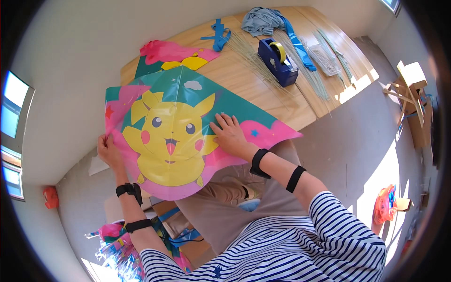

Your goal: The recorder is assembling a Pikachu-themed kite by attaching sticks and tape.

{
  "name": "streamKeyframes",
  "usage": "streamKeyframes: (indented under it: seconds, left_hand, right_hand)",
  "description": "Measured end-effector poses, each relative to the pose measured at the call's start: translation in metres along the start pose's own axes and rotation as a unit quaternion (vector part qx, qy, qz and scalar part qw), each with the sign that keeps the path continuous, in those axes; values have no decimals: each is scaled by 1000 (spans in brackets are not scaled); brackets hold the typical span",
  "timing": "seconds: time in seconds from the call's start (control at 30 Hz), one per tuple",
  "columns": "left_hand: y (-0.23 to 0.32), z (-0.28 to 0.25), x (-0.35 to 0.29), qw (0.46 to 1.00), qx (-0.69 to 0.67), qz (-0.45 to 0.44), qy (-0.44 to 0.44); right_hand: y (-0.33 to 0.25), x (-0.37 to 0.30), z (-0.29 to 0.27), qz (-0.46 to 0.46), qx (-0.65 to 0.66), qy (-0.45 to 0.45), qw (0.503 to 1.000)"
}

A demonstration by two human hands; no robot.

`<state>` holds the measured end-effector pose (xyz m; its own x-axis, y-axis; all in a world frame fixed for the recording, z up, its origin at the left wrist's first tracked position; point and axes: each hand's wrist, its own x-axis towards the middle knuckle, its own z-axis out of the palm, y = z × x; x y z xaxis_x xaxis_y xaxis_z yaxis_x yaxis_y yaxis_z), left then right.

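A large plastic kite [171, 141], green and pink with a yellow cartoon creature on it, spreads over my lap and leans on the table's near edge. A thin straight line runs down its middle. My left hand [109, 149] pinches the kite's left edge between thumb and fingers. On the right half my right hand [231, 134] lies flat, fingers stretched over the green part beside the creature's ear and arm. Behind it, a second pink and green kite sheet [162, 50] rests on the table, partly covered.
On the wooden table [291, 105] lie thin pale rods [256, 58], a blue tape dispenser [278, 62], blue strips [221, 36], a grey cloth [260, 21] and a clear plastic box [325, 60]. Colourful sheets [120, 251] pile on the floor at lower left; a red bag [385, 204] sits right.
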<state>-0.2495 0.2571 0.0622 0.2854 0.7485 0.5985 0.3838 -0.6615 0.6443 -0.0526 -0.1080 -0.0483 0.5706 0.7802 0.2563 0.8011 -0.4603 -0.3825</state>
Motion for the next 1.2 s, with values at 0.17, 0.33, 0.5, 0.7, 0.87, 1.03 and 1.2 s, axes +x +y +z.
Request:
streamKeyframes:
  seconds: [0.17,0.33,0.5,0.7,0.87,1.03,1.2]
  left_hand:
    - [-31,10,-6,995,87,-24,-37]
    - [-40,19,-10,974,222,17,-35]
    - [73,52,-78,965,105,138,-199]
    - [123,82,-181,870,84,208,-438]
    - [105,86,-185,853,107,210,-465]
    - [98,85,-166,849,93,203,-480]
    - [104,86,-160,849,84,180,-489]
  right_hand:
    - [1,0,1,-7,8,3,1000]
    - [-6,4,1,-9,13,19,1000]
    - [-2,3,4,2,-1,40,999]
    - [18,5,-16,-17,115,76,990]
    - [98,-10,-74,162,-2,171,972]
    - [162,-31,-107,313,-99,137,935]
    - [198,-38,-99,306,-68,78,946]
